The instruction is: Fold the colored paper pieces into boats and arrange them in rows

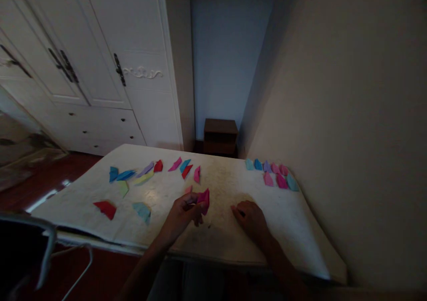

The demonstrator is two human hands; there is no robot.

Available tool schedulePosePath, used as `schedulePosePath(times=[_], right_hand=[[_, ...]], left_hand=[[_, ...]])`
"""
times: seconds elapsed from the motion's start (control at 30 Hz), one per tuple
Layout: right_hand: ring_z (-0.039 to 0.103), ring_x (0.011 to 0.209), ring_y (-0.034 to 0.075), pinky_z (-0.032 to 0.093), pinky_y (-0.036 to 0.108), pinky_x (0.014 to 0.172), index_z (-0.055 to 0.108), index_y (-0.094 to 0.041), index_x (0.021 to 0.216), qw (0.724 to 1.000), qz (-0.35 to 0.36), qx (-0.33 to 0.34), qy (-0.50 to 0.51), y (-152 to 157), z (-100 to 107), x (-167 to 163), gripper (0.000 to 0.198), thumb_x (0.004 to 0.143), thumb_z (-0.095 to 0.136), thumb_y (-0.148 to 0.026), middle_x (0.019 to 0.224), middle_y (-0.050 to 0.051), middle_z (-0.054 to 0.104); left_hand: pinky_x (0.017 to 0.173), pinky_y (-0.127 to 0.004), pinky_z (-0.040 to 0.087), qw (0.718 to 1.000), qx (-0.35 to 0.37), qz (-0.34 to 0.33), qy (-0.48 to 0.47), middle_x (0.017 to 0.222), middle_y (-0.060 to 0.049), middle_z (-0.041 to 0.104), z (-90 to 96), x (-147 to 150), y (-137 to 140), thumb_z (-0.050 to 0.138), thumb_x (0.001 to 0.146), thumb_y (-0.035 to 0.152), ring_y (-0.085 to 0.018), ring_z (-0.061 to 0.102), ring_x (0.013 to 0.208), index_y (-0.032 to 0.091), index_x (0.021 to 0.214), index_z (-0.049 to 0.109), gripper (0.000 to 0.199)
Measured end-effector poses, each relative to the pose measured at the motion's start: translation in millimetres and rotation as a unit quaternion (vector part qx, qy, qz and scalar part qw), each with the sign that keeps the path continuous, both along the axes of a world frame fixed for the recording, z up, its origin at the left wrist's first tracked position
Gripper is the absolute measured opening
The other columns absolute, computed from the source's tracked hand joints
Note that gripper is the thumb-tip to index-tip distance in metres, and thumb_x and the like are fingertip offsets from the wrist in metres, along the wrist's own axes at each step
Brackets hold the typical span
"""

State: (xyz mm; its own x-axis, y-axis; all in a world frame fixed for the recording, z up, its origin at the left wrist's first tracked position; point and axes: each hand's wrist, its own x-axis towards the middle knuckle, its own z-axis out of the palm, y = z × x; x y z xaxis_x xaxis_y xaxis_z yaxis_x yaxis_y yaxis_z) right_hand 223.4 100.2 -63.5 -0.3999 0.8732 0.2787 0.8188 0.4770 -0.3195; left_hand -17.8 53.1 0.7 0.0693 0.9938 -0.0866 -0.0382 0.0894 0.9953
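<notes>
Between the thumb and fingers of my left hand is a magenta folded paper piece, lifted above the table. A small pink folded paper lies just behind that hand, partly hidden. My right hand rests low over the table to the right, apart from the paper, its fingers curled in with nothing visible in them. Nearest to my left hand on its left lies a light blue folded paper, with a red one farther left.
Several colored folded papers are scattered across the table's left and back. At the back right, more folded papers lie in two rows beside the wall. A white wardrobe and a small brown cabinet stand beyond the table.
</notes>
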Motion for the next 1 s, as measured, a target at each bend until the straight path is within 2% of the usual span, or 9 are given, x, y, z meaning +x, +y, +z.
schedulePosePath(times=[0.1, 0.17, 0.27, 0.37, 0.47, 0.53, 0.73, 0.9, 1.0], right_hand=[[0.057, 0.069, 0.018, 0.037, 0.030, 0.071, 0.060, -0.020, 0.063, 1.000, -0.003, -0.005, -0.020, -1.9, 1.8, -1.5, 0.040, 0.097, 0.043, -0.033, 0.068, 0.004, 0.064], [0.057, 0.070, 0.018, 0.036, 0.030, 0.070, 0.062, -0.020, 0.065, 0.999, -0.005, -0.010, -0.031, -1.9, 3.9, -1.8, 0.036, 0.096, 0.046, -0.032, 0.070, 0.004, 0.065], [0.059, 0.071, 0.018, 0.036, 0.029, 0.070, 0.065, -0.019, 0.068, 0.999, 0.002, -0.026, -0.037, -1.4, 8.1, -2.2, 0.033, 0.095, 0.049, -0.030, 0.071, 0.004, 0.067], [0.060, 0.071, 0.017, 0.036, 0.029, 0.070, 0.066, -0.020, 0.068, 0.999, 0.006, -0.038, -0.032, -1.6, 12.5, -3.2, 0.032, 0.094, 0.050, -0.029, 0.071, 0.004, 0.069], [0.062, 0.073, 0.018, 0.037, 0.029, 0.072, 0.068, -0.019, 0.068, 0.999, 0.001, -0.036, -0.026, -2.0, 14.7, -4.4, 0.031, 0.093, 0.051, -0.028, 0.072, 0.004, 0.070], [0.062, 0.073, 0.018, 0.037, 0.029, 0.072, 0.069, -0.019, 0.069, 0.999, -0.002, -0.037, -0.023, -1.7, 14.3, -4.9, 0.031, 0.093, 0.052, -0.029, 0.073, 0.004, 0.070], [0.063, 0.073, 0.017, 0.037, 0.029, 0.071, 0.072, -0.019, 0.073, 0.999, -0.001, -0.044, -0.025, 1.0, 8.8, -4.8, 0.028, 0.092, 0.054, -0.031, 0.074, 0.004, 0.072], [0.063, 0.074, 0.017, 0.037, 0.029, 0.072, 0.073, -0.018, 0.075, 0.998, -0.001, -0.050, -0.025, 2.2, 6.4, -5.3, 0.029, 0.092, 0.055, -0.032, 0.076, 0.005, 0.073], [0.063, 0.074, 0.017, 0.037, 0.029, 0.072, 0.073, -0.019, 0.075, 0.999, 0.005, -0.045, -0.022, 2.6, 6.0, -5.6, 0.027, 0.091, 0.056, -0.032, 0.076, 0.004, 0.073]], left_hand=[[0.051, -0.024, 0.051, 0.998, -0.020, -0.057, -0.027, 0.072, -0.003, 0.066, 9.7, 23.2, 21.3, 0.071, 0.071, 0.047, -0.016, 0.067, 0.059, 0.014, 0.090, 0.063, 0.039], [0.051, -0.023, 0.051, 0.996, -0.034, -0.078, -0.027, 0.076, -0.004, 0.068, 10.5, 38.6, 39.9, 0.074, 0.068, 0.045, -0.017, 0.069, 0.062, 0.014, 0.085, 0.063, 0.038], [0.038, -0.017, 0.040, 0.993, -0.053, -0.105, 0.000, 0.078, -0.006, 0.069, 4.7, 62.0, 73.6, 0.076, 0.064, 0.045, -0.014, 0.066, 0.052, 0.013, 0.079, 0.061, 0.038], [0.033, -0.015, 0.032, 0.991, -0.032, -0.113, 0.059, 0.080, -0.008, 0.071, -2.4, 88.5, 108.4, 0.076, 0.066, 0.044, -0.011, 0.063, 0.046, 0.012, 0.086, 0.063, 0.040], [0.037, -0.017, 0.039, 0.982, -0.013, -0.100, 0.158, 0.079, -0.008, 0.072, -7.1, 119.3, 137.6, 0.072, 0.072, 0.046, -0.011, 0.063, 0.046, 0.011, 0.094, 0.063, 0.042], [0.041, -0.018, 0.043, 0.968, -0.007, -0.101, 0.229, 0.072, -0.008, 0.071, -10.9, 139.8, 152.4, 0.066, 0.078, 0.048, -0.011, 0.063, 0.046, 0.009, 0.091, 0.066, 0.041], [0.048, -0.021, 0.043, 0.931, 0.009, -0.093, 0.353, 0.056, -0.006, 0.065, -27.6, 179.9, 176.4, 0.063, 0.079, 0.052, -0.014, 0.063, 0.048, 0.010, 0.080, 0.072, 0.043], [0.063, -0.026, 0.045, 0.891, 0.038, -0.054, 0.450, 0.080, -0.011, 0.073, -31.9, 186.7, 182.0, 0.065, 0.077, 0.050, -0.023, 0.068, 0.079, 0.016, 0.080, 0.074, 0.035], [0.067, -0.027, 0.044, 0.872, 0.053, -0.050, 0.484, 0.087, -0.012, 0.073, -32.6, 187.0, 183.1, 0.062, 0.079, 0.047, -0.024, 0.067, 0.085, 0.017, 0.082, 0.074, 0.032]])
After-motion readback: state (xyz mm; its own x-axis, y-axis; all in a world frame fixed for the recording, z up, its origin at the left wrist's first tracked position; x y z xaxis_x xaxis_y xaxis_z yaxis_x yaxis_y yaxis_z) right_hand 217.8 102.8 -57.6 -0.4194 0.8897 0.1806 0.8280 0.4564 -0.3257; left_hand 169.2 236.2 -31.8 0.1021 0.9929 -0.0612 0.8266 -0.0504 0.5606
